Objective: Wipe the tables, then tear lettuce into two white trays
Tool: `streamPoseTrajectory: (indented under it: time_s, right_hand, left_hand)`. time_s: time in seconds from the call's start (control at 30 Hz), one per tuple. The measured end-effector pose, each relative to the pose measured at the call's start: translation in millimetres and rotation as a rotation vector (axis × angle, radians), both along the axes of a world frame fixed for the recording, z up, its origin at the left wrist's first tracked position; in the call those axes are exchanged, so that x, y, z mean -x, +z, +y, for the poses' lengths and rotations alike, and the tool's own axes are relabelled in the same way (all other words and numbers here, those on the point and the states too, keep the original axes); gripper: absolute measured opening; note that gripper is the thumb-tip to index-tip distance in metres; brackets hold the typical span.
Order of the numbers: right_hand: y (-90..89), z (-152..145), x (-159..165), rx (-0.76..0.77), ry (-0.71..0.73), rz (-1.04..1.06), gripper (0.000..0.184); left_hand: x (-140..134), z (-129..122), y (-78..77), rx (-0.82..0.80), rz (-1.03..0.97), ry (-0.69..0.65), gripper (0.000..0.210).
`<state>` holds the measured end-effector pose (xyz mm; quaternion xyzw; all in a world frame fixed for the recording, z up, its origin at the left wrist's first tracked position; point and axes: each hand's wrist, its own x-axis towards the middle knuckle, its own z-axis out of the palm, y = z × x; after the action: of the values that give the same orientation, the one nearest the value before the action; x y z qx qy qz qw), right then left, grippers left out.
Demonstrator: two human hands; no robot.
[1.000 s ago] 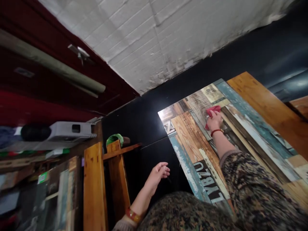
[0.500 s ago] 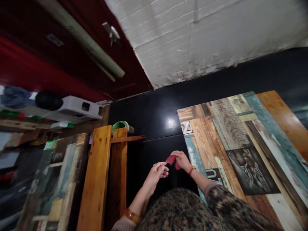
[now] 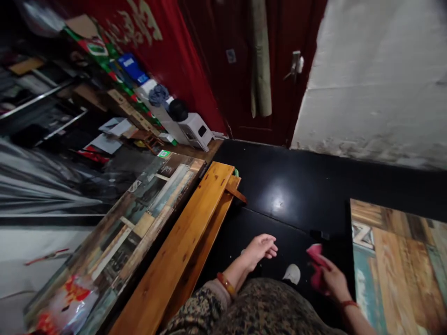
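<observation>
A pink-red cloth (image 3: 316,251) hangs from my right hand (image 3: 333,279), whose fingers are closed on it. That hand is over the dark floor, close to the left edge of the patchwork wood-print table (image 3: 398,260). My left hand (image 3: 261,249) is in front of my body, fingers loosely bent and slightly apart, with nothing seen in it. It is nearest to the wooden bench (image 3: 181,246), without touching it. Between the two hands, lower down, a white shoe tip (image 3: 292,273) shows on the floor.
Left of the bench stands a second patchwork table (image 3: 150,218) with a red-and-clear plastic bag (image 3: 78,298) on it. A white stool (image 3: 197,130) is by the red wall. Beyond the black floor (image 3: 279,177) are a dark red door (image 3: 233,88) and a white wall (image 3: 370,93).
My view has swung left, bringing more of the second table and the door into sight. The hands have moved apart; the right one keeps the cloth.
</observation>
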<state>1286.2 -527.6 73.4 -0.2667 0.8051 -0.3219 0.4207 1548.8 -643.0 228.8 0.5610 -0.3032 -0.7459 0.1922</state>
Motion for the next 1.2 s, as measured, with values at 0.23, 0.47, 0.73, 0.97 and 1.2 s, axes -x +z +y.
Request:
streamPoseTrajectory:
  time_s: [0.23,0.47,0.73,0.97,1.2]
  right_hand:
    - [60.2,-126,-205,0.08,0.14,-0.714,0.058]
    - [150.2,-186,-336,0.124,0.525,-0.886,0.056]
    - [152.5,-189,-435,0.439,1.391,-0.559,0.045]
    - [114.2,-282,-475,0.474,1.596,-0.619,0.043]
    - [36.1,-458,-485,0.445,1.358,-0.379,0.044]
  left_hand:
    - [-166,-2,16.2,0.095,-0.063,0.328,0.057]
    - [-265,37,23.5,0.125,-0.074,0.655,0.06]
    - [-277,11,30.1,0.313,0.18,0.941,0.068]
    - [-289,-42,24.3,0.224,0.22,1.013,0.082]
    - [-306,-56,20.7,0.105,-0.079,1.235,0.095]
